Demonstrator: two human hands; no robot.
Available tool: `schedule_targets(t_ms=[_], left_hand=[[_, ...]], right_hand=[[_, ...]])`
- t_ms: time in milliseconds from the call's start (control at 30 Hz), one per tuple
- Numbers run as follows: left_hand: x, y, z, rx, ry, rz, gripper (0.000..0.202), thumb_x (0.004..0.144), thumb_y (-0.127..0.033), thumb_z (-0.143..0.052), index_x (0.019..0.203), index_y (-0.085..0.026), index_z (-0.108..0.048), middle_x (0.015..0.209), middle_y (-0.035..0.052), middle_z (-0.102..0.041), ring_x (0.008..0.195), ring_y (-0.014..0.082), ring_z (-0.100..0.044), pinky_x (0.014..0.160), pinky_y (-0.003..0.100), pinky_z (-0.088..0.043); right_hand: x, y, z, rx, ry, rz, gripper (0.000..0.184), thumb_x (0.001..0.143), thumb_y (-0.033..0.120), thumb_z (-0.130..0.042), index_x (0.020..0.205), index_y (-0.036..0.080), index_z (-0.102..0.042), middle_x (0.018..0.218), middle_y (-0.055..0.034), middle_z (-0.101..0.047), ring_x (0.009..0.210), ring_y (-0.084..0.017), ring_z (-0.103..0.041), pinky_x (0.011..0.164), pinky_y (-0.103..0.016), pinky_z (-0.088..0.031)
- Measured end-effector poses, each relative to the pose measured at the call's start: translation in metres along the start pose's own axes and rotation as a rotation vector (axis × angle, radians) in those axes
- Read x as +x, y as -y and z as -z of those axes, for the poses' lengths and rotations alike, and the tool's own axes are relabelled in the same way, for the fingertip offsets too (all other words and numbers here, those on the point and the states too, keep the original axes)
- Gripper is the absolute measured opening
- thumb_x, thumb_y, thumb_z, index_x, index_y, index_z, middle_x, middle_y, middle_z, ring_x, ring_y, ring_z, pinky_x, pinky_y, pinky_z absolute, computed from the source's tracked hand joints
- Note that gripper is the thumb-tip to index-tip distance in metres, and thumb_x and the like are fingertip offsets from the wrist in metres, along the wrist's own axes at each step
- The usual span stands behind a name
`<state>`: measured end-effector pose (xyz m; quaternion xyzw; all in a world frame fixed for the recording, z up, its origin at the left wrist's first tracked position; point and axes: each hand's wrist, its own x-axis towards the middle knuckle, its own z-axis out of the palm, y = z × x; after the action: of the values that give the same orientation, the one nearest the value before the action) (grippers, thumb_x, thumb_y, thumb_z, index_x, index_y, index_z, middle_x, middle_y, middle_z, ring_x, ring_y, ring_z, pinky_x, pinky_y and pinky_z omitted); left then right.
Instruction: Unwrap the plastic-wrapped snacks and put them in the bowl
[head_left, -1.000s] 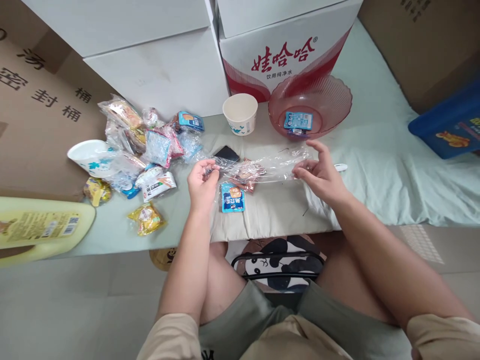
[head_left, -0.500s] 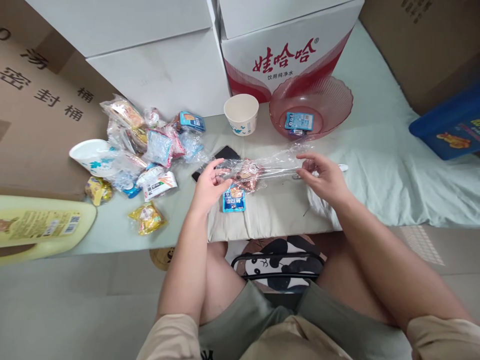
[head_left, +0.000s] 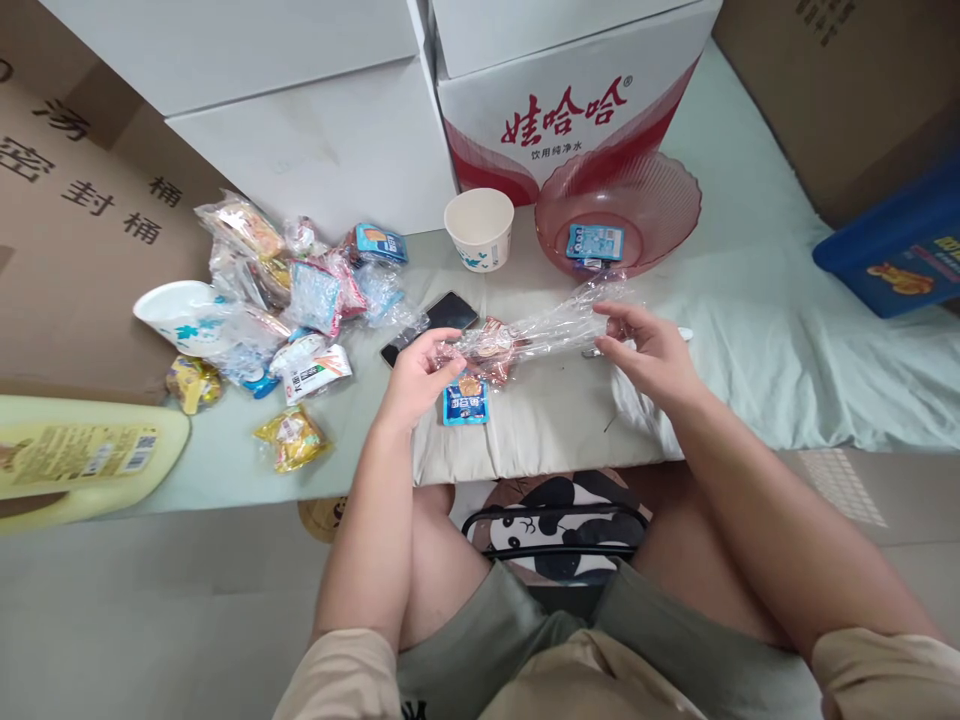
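Observation:
A crinkled clear plastic bag (head_left: 551,328) stretches between my hands above the cloth-covered surface. My left hand (head_left: 420,375) grips its gathered end with thumb and fingers. At the other end, my right hand (head_left: 649,355) has hold of the film, thumb and index finger slightly apart. Beneath the plastic lies a reddish-brown wrapped snack (head_left: 496,345), partly covered. A small blue snack packet (head_left: 466,400) is just below it, close to my left fingers. Behind my left hand rests a dark phone (head_left: 450,312). A white utensil, mostly hidden, shows by my right hand.
Several wrapped snacks (head_left: 315,295) are heaped at left beside a tipped paper cup (head_left: 180,315). An upright paper cup (head_left: 480,228) and a pink bowl (head_left: 652,205) with packets inside stand before white cartons (head_left: 322,160). A yellow jug (head_left: 165,450) is at far left.
The plastic bag has gone from drawn taut to slacker and bunched, its right part rising toward the bowl. My left hand has shifted slightly down and more of the phone shows.

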<state>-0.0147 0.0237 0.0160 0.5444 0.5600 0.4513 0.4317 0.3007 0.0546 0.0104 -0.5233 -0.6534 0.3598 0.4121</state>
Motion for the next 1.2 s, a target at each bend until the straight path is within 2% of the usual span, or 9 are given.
schedule_targets(t_ms=[167,300,367,467,667,867,967,1100,1200], left_hand=[[0.005,0.006,0.005,0.06,-0.148,-0.047,0.021,0.079,-0.032,-0.072,0.096,-0.02,-0.071,0.074,0.0008,-0.067,0.06,0.0113,-0.059,0.056,0.022,-0.049],[0.005,0.009,0.007,0.17,-0.183,-0.095,0.018,0.083,-0.036,-0.068,0.088,-0.019,-0.072,0.068,0.0,-0.063,0.061,0.012,-0.056,0.057,0.023,-0.046],[0.004,0.009,0.007,0.207,-0.161,-0.108,0.02,0.081,-0.035,-0.07,0.093,-0.019,-0.073,0.072,0.0,-0.063,0.064,0.0125,-0.056,0.06,0.023,-0.046],[0.003,0.009,0.006,0.298,-0.109,-0.144,0.026,0.077,-0.029,-0.073,0.102,-0.021,-0.074,0.077,0.0,-0.062,0.069,0.0137,-0.057,0.065,0.025,-0.047],[0.003,0.007,0.005,0.416,-0.161,-0.257,0.012,0.084,-0.029,-0.066,0.085,-0.021,-0.075,0.089,0.0039,-0.06,0.077,0.0157,-0.059,0.068,0.028,-0.05],[0.005,0.012,0.005,0.421,-0.276,-0.332,0.012,0.079,-0.032,-0.072,0.078,-0.021,-0.074,0.108,0.0071,-0.056,0.102,0.0219,-0.06,0.094,0.037,-0.051],[0.004,0.01,0.003,0.398,-0.229,-0.277,0.014,0.081,-0.034,-0.069,0.078,-0.021,-0.073,0.106,0.0068,-0.061,0.099,0.0211,-0.062,0.09,0.035,-0.052],[0.003,0.004,-0.001,0.363,-0.154,-0.262,0.015,0.084,-0.033,-0.064,0.077,-0.02,-0.069,0.096,0.0058,-0.069,0.091,0.0196,-0.066,0.085,0.033,-0.052],[0.003,0.001,-0.002,0.347,-0.136,-0.27,0.017,0.085,-0.033,-0.063,0.076,-0.019,-0.067,0.09,0.006,-0.071,0.089,0.0197,-0.067,0.085,0.033,-0.052]], right_hand=[[0.001,-0.001,-0.002,-0.085,-0.008,-0.002,0.033,0.078,0.03,-0.067,0.109,0.025,-0.075,0.079,-0.0013,-0.061,0.073,-0.018,-0.057,0.076,-0.037,-0.05],[0.002,-0.007,-0.005,-0.153,-0.063,0.014,0.015,0.078,0.034,-0.07,0.087,0.026,-0.078,0.086,-0.0044,-0.055,0.08,-0.02,-0.057,0.073,-0.038,-0.051],[0.002,-0.011,-0.006,-0.169,-0.106,0.05,0.011,0.078,0.035,-0.071,0.081,0.026,-0.078,0.097,-0.007,-0.054,0.092,-0.024,-0.058,0.077,-0.041,-0.053],[0.002,-0.014,-0.005,-0.187,-0.158,0.111,0.011,0.08,0.037,-0.073,0.082,0.027,-0.078,0.11,-0.009,-0.052,0.106,-0.028,-0.057,0.087,-0.046,-0.054],[-0.002,-0.004,-0.001,-0.228,-0.163,0.226,0.011,0.083,0.036,-0.069,0.08,0.026,-0.074,0.127,-0.0091,-0.057,0.116,-0.031,-0.058,0.104,-0.054,-0.046],[-0.005,0.006,-0.001,-0.224,-0.104,0.254,0.011,0.083,0.032,-0.064,0.077,0.025,-0.067,0.128,-0.0088,-0.066,0.122,-0.034,-0.058,0.106,-0.055,-0.042],[-0.004,0.005,-0.001,-0.18,-0.084,0.254,0.01,0.083,0.032,-0.063,0.076,0.025,-0.065,0.12,-0.0092,-0.069,0.117,-0.033,-0.062,0.104,-0.054,-0.044],[-0.003,0.006,-0.002,-0.137,-0.086,0.221,0.009,0.083,0.03,-0.059,0.075,0.026,-0.061,0.087,-0.0054,-0.071,0.103,-0.03,-0.068,0.095,-0.048,-0.049],[-0.004,0.009,-0.002,-0.153,-0.096,0.164,0.009,0.082,0.03,-0.059,0.074,0.025,-0.06,0.08,-0.0036,-0.07,0.094,-0.027,-0.069,0.088,-0.043,-0.051]])
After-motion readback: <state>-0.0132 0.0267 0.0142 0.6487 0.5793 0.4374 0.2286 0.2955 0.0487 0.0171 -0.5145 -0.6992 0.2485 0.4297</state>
